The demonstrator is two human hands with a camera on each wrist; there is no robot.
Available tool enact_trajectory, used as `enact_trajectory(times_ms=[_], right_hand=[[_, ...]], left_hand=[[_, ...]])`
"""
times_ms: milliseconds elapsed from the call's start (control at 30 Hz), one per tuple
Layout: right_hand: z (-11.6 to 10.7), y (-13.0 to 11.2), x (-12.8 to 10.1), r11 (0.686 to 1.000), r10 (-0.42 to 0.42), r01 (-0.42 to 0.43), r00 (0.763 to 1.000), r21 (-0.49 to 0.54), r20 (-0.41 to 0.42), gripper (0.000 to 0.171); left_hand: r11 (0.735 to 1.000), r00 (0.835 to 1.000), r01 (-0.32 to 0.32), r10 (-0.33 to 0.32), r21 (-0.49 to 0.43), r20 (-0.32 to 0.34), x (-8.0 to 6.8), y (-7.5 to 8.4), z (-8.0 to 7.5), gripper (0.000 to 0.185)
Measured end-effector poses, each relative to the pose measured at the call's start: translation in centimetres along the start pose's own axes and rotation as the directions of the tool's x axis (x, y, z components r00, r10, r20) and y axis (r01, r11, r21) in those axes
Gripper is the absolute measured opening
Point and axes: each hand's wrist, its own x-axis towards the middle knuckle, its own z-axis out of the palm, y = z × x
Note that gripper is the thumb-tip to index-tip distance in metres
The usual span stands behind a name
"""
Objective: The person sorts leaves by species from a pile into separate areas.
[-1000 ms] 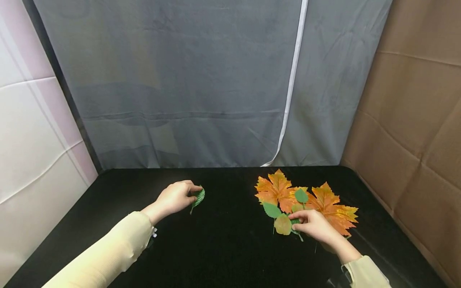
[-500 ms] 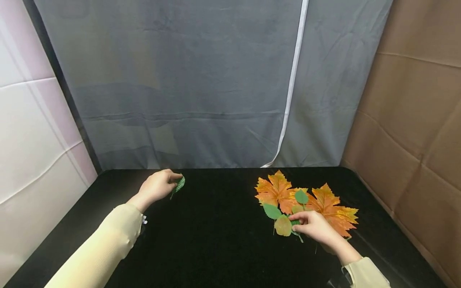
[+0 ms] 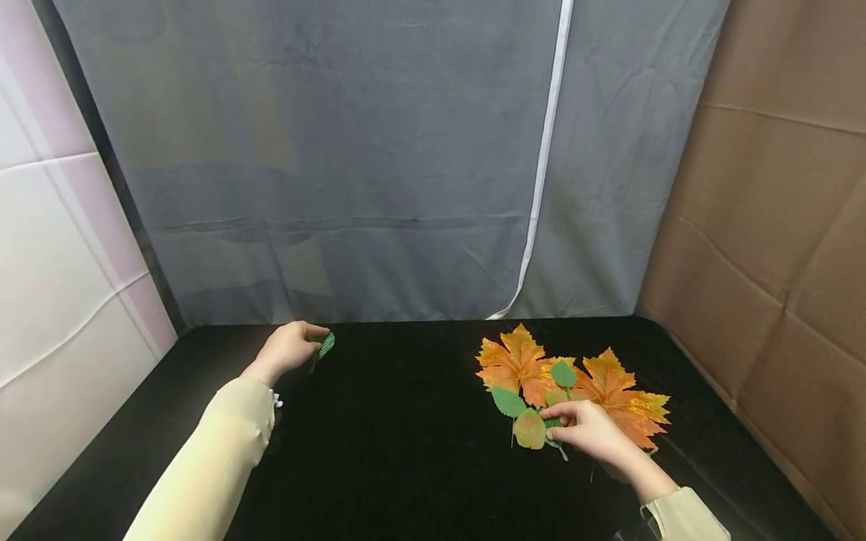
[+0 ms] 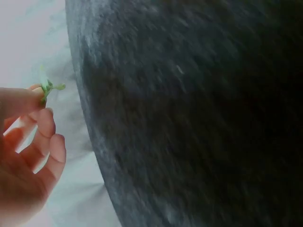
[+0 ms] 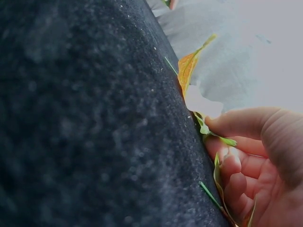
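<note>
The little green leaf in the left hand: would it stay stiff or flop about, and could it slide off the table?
The small green leaf, pinched by the left hand, looks thin and ribbed, so probably very light and bendy. On the black cloth-like table it would likely catch rather than slide.
</note>
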Motion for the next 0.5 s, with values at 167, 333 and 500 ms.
enact_trajectory(times_ms=[167,333,500], right_hand=[[-0.1,0.0,-0.1,1.000,-0.015,0.015,1.000,-0.019,-0.003,0.029],[0.0,0.1,0.1,1.000,-0.004,0.004,1.000,-0.017,-0.009,0.028],[0.1,0.3,0.1,1.000,0.015,-0.015,1.000,0.008,-0.010,0.028]], left_hand=[[0.996,0.997,0.060,-0.057,-0.069,0.050,1.2,0.2,1.0,0.044],[0.980,0.982,0.173,-0.164,-0.102,0.090,2.2,0.1,1.7,0.045],[0.975,0.973,0.210,-0.202,-0.067,0.112,2.7,-0.4,2.3,0.043]])
